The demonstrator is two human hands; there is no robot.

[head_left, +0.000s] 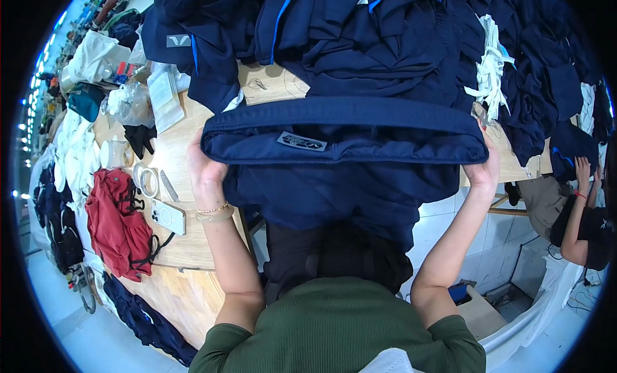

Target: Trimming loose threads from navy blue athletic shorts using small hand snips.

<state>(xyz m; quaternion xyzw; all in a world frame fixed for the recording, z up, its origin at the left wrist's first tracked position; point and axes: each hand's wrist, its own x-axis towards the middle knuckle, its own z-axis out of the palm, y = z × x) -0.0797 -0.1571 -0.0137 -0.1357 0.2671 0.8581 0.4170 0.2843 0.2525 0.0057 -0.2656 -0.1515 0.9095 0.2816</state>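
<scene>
A pair of navy trousers (328, 186) hangs in front of me, its waistband stretched wide between my hands. My left hand (209, 170) grips the left end of the waistband, and my right hand (483, 164) grips the right end. Some fingers of both hands are hidden by the cloth. The waist opening faces me and shows a grey label (302, 141) on the inner side. Below the band the cloth drops in folds toward my lap. Just beyond it lies a large heap of navy garments (379, 51), some with bright blue piping.
On the wooden table (193, 241) at left are a white phone (168, 217), tape rolls (148, 182), a red garment (116, 222) and plastic bags (130, 105). White fabric strips (490, 71) lie on the heap at right. A co-worker's arm (574, 225) reaches in at far right.
</scene>
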